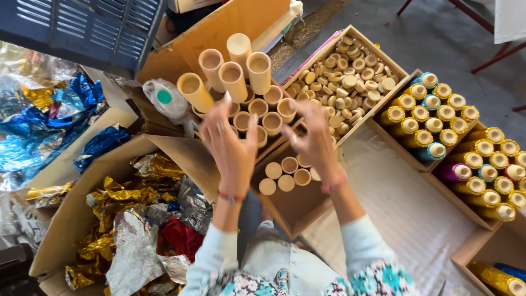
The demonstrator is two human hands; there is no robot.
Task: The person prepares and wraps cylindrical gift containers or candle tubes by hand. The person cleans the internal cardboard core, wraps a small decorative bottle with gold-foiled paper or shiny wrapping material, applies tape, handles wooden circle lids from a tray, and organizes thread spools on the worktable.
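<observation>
My left hand point(233, 151) is raised with its back toward me, and a fanned bunch of several plain cardboard tubes point(233, 74) rises from its fingers. Beside it, my right hand point(316, 141) is lifted with fingers apart, its fingertips close to the upright open tubes point(272, 112) packed in the brown box under both hands. More short tubes point(286, 174) stand in the near part of that box point(298, 211). Whether the right hand touches a tube is unclear because of blur.
A box of round tan caps point(350, 68) lies behind on the right. Two boxes of gold, blue and purple foil-wrapped tubes point(433, 118) point(493, 170) sit at far right. A carton of crumpled gold and silver foil point(131, 225) is at left, with blue foil point(44, 131) beyond.
</observation>
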